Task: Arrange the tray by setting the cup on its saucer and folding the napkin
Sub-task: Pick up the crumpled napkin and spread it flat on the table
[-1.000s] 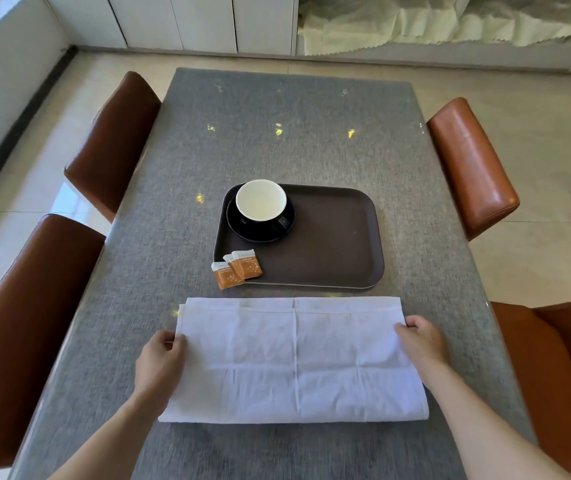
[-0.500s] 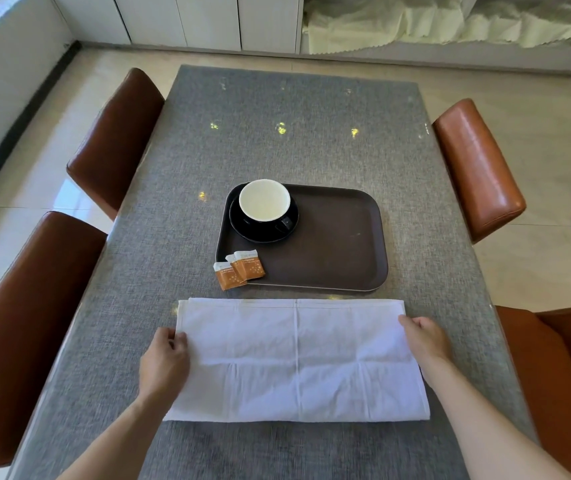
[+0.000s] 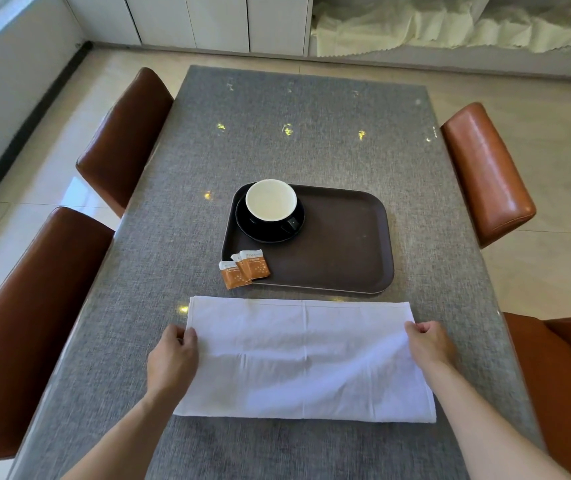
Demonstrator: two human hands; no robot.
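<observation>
A white napkin (image 3: 305, 358) lies folded into a wide rectangle on the grey table, just in front of the tray. My left hand (image 3: 173, 362) pinches its left edge and my right hand (image 3: 427, 344) pinches its right edge; the cloth between them is slightly raised and rippled. Behind it, a dark brown tray (image 3: 346, 251) holds a black cup with a white inside (image 3: 271, 202) that stands on its black saucer (image 3: 270, 233) in the tray's far left corner.
Two orange sachets (image 3: 244, 270) overlap the tray's near left corner. The grey table (image 3: 294, 140) has brown leather chairs at both sides: two on the left (image 3: 125, 140), (image 3: 28, 323) and two on the right (image 3: 485, 168), (image 3: 568, 382).
Both hands closed their fingers on the napkin's side edges and lifted them a little, so the middle of the cloth ripples. The cup and tray have not moved.
</observation>
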